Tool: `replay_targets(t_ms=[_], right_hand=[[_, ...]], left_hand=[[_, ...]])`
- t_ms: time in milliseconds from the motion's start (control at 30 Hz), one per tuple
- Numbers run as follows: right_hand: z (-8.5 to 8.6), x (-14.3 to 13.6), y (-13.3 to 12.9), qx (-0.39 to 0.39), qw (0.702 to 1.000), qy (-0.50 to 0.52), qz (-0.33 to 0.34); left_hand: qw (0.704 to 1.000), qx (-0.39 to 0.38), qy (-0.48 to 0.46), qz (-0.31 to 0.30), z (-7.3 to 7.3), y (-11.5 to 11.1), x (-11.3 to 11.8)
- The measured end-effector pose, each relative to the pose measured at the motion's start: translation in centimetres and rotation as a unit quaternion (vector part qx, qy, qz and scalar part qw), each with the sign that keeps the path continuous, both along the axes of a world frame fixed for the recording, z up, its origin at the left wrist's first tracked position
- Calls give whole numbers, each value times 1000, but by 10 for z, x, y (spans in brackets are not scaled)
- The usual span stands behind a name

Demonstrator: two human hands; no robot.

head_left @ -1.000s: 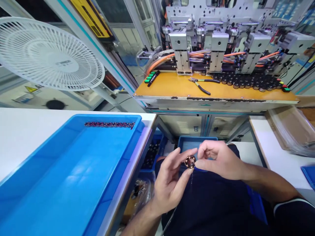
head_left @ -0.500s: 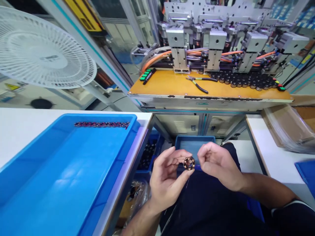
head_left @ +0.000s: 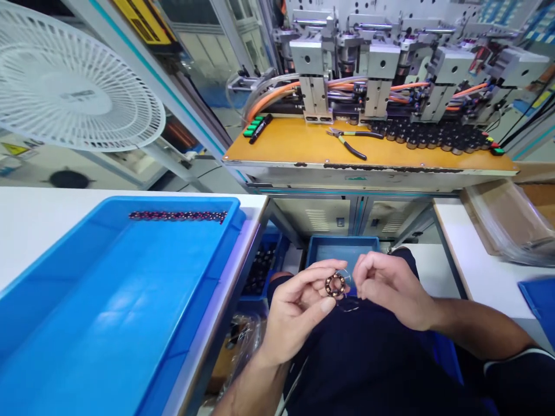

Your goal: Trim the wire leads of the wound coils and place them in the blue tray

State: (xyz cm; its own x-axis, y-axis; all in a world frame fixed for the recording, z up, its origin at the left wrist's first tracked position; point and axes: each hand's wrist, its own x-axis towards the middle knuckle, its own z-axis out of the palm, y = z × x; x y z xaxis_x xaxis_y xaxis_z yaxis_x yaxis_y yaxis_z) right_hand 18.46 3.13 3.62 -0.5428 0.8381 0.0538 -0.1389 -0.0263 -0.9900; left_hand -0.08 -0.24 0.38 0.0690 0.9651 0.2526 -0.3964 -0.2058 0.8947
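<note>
My left hand [head_left: 299, 306] holds a small round motor stator [head_left: 335, 285] with copper windings between thumb and fingers, its ring face turned up toward me. Thin, loose wire [head_left: 348, 308] curves out from its right side and below it. Just to the right, my right hand [head_left: 392, 286] is closed, thumb against curled fingers, a small gap away from the stator. Whether a wire end sits in that pinch is too small to see.
On my left, a blue tray [head_left: 191, 300] has a row of stators [head_left: 177, 216] along its far edge. Ahead, a winding machine [head_left: 347, 63] stands behind an orange ledge [head_left: 277, 147] with cutting pliers [head_left: 353, 144], a marker [head_left: 261, 130] and several black cylindrical parts [head_left: 433, 136]. A fan [head_left: 78, 86] stands left.
The stator has turned slightly in my left hand, and loose wire now shows beside it. My left fingers have straightened over it. The right hand has shifted slightly right, its fingers more tightly curled.
</note>
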Motion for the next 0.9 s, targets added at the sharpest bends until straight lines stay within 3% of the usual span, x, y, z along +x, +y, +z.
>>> replay_targets(t_ms=[133,400,667,800,900], right_hand=[[11,-4,3,-23,998,-52,30],[4,14,15,-40,996,-37,68],[17,12,18,-65,987,-87,114],[9,24,28,-63,985,-104,119],[10,30,40,-19,988,-109,106]], left_hand=[[1000,-12,12,1,1,0,6],[996,-84,-25,-24,3,-4,5],[995,-81,-5,-52,13,-3,8],[994,-87,-4,-65,15,-3,3],[989,-117,-10,-88,17,-3,1]])
